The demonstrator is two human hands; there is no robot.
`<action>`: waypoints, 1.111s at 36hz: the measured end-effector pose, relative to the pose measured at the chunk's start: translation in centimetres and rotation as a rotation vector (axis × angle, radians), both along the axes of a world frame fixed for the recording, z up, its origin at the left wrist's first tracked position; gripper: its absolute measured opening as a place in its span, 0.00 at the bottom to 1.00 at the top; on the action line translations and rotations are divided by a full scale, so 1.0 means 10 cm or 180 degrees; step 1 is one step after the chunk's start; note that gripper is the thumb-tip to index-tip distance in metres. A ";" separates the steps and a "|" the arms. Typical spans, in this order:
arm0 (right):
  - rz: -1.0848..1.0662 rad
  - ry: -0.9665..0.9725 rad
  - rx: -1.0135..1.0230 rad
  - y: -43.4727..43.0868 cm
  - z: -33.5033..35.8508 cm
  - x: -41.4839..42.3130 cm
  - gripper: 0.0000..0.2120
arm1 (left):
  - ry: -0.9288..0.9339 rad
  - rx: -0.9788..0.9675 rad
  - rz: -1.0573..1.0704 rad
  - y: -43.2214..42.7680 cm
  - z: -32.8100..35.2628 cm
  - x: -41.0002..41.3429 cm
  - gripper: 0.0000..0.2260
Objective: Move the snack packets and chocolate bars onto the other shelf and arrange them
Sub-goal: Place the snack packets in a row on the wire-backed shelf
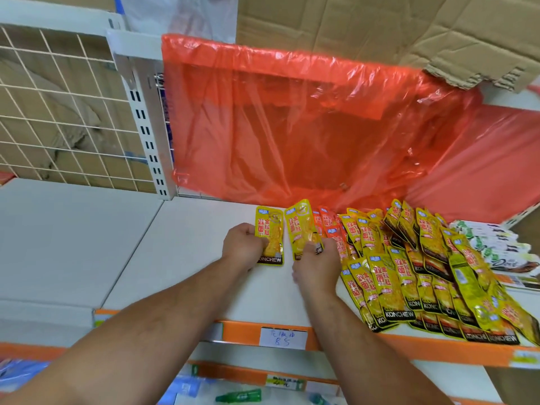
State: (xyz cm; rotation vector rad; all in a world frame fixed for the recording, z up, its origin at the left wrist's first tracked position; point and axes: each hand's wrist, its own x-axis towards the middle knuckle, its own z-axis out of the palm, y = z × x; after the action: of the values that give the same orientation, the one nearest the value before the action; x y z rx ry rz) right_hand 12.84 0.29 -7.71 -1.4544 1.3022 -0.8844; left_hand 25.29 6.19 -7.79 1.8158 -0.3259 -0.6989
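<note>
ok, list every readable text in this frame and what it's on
"KONCHEW": black bottom band of the yellow packets.
"双面": large red characters on the same packets; their smaller print is too small to read.
"85": handwritten on the white shelf tag; the handwritten characters above it are unclear.
"Dove": partly visible on the chocolate bars.
Lower shelf tag: blurred, unreadable.
</note>
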 end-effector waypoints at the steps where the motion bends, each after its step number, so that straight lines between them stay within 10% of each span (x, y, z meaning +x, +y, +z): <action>1: 0.0086 -0.0154 0.0257 0.03 0.01 0.05 0.05 | 0.0121 -0.0105 -0.0006 0.03 0.00 0.02 0.07; 16: 0.0811 0.0255 0.0558 0.66 0.14 0.59 0.17 | 0.0654 -0.0532 -0.0027 0.98 0.10 0.60 0.06; 40: 0.1550 -0.0001 0.0632 2.98 0.37 2.56 0.06 | 0.0390 -0.0464 0.0351 3.65 0.34 2.40 0.07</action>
State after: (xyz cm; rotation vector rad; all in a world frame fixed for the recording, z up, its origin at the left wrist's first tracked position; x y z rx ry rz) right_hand 38.45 30.08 -4.01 -1.5171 0.9409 -0.4215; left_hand 49.25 42.73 -4.37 1.6324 -0.1891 -0.6879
